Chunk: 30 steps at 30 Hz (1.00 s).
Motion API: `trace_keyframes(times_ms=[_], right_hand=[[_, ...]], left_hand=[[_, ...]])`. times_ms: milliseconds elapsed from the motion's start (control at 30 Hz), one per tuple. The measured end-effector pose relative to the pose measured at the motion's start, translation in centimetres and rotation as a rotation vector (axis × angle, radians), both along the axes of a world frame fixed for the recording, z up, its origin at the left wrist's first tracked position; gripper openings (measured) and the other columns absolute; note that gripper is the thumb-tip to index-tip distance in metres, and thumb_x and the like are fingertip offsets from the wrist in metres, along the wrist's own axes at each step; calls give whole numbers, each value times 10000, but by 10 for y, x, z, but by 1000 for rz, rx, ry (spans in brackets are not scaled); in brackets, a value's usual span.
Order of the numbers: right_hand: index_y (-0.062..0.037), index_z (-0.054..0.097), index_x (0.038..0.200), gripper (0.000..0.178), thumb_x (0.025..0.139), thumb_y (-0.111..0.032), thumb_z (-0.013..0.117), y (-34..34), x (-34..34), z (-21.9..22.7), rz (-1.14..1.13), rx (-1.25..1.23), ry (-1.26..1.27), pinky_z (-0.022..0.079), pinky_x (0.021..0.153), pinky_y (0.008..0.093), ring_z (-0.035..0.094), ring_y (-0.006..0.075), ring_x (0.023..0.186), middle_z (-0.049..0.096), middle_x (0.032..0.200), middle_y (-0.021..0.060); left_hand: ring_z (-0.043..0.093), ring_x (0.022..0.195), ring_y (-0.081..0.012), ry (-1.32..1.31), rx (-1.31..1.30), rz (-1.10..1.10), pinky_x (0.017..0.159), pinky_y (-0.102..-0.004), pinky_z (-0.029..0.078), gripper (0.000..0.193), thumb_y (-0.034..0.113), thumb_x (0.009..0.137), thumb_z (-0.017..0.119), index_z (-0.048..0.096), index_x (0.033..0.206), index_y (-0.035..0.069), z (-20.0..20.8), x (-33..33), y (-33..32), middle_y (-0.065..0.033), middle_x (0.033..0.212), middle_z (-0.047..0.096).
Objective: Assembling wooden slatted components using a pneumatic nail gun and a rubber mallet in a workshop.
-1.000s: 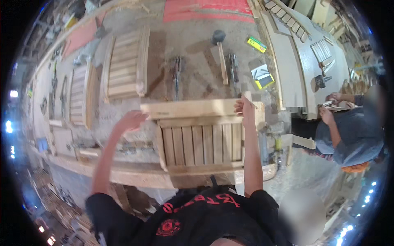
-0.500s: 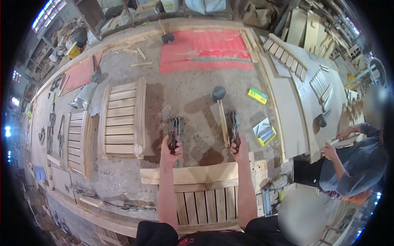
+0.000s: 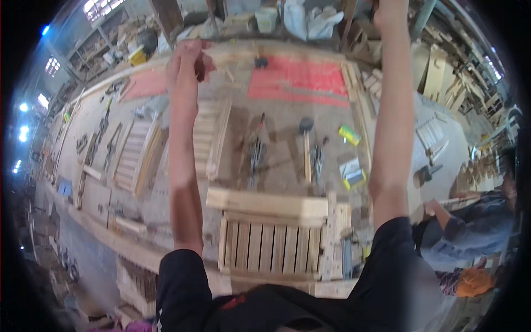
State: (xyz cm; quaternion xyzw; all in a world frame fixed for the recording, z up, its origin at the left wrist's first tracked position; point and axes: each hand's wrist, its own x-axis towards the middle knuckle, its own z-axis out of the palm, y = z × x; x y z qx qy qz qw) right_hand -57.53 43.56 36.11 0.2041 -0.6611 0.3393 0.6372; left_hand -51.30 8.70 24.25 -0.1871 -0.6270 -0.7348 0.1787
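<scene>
In the head view, the only one supplied, we find both arms extended up and out over the bench point(image 3: 282, 180), forearms clear of the slatted panel point(image 3: 272, 247). The left hand point(image 3: 185, 62) hangs at 11 o'clock, above the far side of the bench; its fingers appear curled inward, but blur prevents us from telling whether they pinch anything. The right hand point(image 3: 385, 15) stands at 1 o'clock, cut by the upper edge; we cannot tell the state of its fingers. The slatted panel lies flat at 6 o'clock, directly before the torso, a position we judge suited to reach from either side. A wide board point(image 3: 268, 202) lies along its far edge, seemingly lined up with that side. Just beyond, near the centre, we note a dark metal tool point(image 3: 256, 154), and a second metal tool point(image 3: 317, 163) toward 3 o'clock; a mallet point(image 3: 307, 148) lies between them, handle pointing toward the wearer, presumably for easy pick-up. Another wooden panel point(image 3: 209, 141), at 10 o'clock, sits partly behind the left forearm, apparently set aside to leave working room. A co-worker point(image 3: 470, 227) occupies the area between 3 and 4 o'clock.
</scene>
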Motion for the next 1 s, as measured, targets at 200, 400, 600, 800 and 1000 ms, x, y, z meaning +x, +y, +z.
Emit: trace_keyframes(times_ms=[200, 400, 600, 800, 1000], right_hand=[[-56, 643, 968, 290, 940, -324, 537, -98, 138, -200, 24, -89, -735, 495, 693, 417, 635, 291, 718, 667, 771, 104], [-44, 287, 1495, 750, 937, -490, 517, -190, 324, -521, -145, 259, -1528, 256, 1109, 584, 251, 416, 1416, 244, 1547, 235], [-3, 285, 1487, 717, 946, -409, 520, -171, 341, -580, -244, 241, -1404, 203, 1169, 523, 187, 392, 1459, 205, 1574, 222], [9, 319, 1461, 683, 951, -397, 525, -160, 339, -581, -51, 262, -1453, 283, 1143, 475, 292, 405, 1406, 253, 1550, 231], [-39, 634, 1159, 359, 948, -315, 543, -76, 398, -540, 248, 65, -1499, 484, 903, 438, 595, 378, 1083, 574, 1329, 162]], left_hand=[[530, 607, -128, -513, -596, 419, 562, -322, 447, 249, 238, 919, 594, 628, 814, 15, -312, 185, -121, -43, 657, 578], [546, 1115, -411, -1075, -1422, 698, 932, -507, 436, 484, 354, 869, 624, 541, 1213, 24, -444, 373, -113, -241, 1194, 571], [508, 1151, -435, -1083, -1336, 487, 941, -585, 388, 425, 337, 862, 605, 536, 1135, 18, -468, 395, -112, -254, 1187, 553], [587, 1069, -356, -1060, -1472, 524, 905, -559, 414, 235, 237, 876, 570, 572, 1022, 52, -473, 382, -126, -159, 1061, 629], [525, 1087, -360, -530, -1630, 697, 942, -530, 399, 386, 215, 835, 594, 543, 1162, 18, -451, 390, -98, -196, 1174, 562]])
